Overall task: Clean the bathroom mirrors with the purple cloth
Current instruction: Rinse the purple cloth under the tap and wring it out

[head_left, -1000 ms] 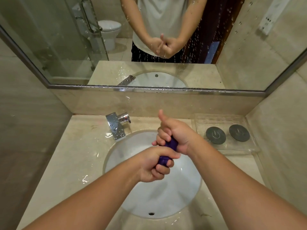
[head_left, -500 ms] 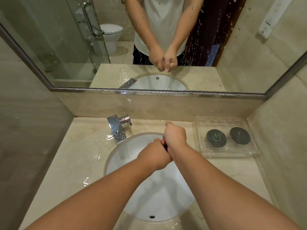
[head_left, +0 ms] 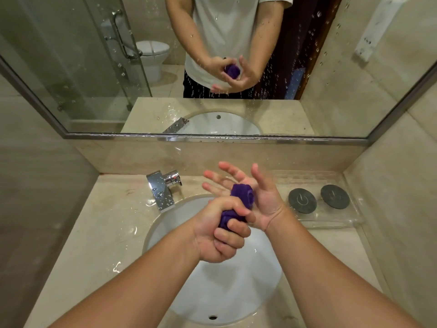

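The purple cloth (head_left: 241,200) is twisted into a tight roll above the white sink (head_left: 227,290). My left hand (head_left: 222,233) grips its lower end in a fist. My right hand (head_left: 250,195) lies open behind the roll's upper end, fingers spread, palm against the cloth. The mirror (head_left: 94,67) covers the wall above the counter and is dotted with water drops, thickest at its centre and right. It reflects a person's torso, both hands and the cloth.
A chrome faucet (head_left: 163,188) stands at the sink's back left, with water splashed on the beige counter (head_left: 99,233) around it. A clear tray (head_left: 328,223) holding two dark round discs sits at the right. Tiled walls close both sides.
Both hands were clenched together on the cloth over the sink. Now my right hand has opened its fingers and the roll's top end shows. The view has shifted slightly upward.
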Demonstrator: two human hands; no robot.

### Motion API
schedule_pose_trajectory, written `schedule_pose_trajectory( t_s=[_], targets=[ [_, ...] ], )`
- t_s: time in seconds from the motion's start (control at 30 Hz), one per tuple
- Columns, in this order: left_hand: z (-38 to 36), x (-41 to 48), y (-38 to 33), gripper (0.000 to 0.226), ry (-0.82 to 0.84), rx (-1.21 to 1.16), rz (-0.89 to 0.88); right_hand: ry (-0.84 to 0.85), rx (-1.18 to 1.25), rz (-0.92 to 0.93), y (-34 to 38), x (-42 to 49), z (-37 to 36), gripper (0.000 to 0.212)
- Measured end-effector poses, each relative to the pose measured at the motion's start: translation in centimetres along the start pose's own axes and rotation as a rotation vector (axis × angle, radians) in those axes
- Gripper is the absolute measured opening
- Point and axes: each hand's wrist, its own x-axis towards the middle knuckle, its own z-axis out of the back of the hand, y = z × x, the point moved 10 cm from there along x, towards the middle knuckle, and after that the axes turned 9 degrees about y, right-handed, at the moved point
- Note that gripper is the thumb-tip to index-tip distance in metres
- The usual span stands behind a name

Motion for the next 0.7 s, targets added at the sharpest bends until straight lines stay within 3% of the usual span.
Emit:
schedule_pose_trajectory(
  t_s=[0.07,0.17,0.27,0.37,0.43,0.57,0.7],
  targets=[
    [-0.5,0.2,0.2,0.02,0.015,-0.036,-0.015,0.142,-0.006,-0.008,-0.6,0.3,-1.7,0.073],
    [-0.3,0.1,0.3,0.026,-0.013,0.003,-0.029,0.11,-0.054,0.026,-0.2,0.0,-1.7,0.045],
    [0.8,-0.3,-0.3,0.017,-0.136,0.09,-0.063,-0.055,-0.135,0.007,0.4,-0.1,-0.6,0.033],
    [3.4,-1.1,-2.2,0.019,-0.442,0.35,-0.122,-0.387,-0.256,0.022,1.0,-0.4,2.0,0.034],
    [4.6,-1.6,-3.4,0.02,-0.604,0.541,-0.135,-0.515,-0.286,0.016,0.8,-0.8,2.9,0.026],
    [5.4,-1.5,-4.3,0.014,-0.729,0.824,-0.18,-0.589,-0.358,-0.017,0.0,-1.5,4.0,0.016],
    [6.9,-1.5,-3.9,0.012,-0.807,0.873,-0.203,-0.661,-0.472,-0.09,-1.1,-1.8,5.1,0.017]
  ],
)
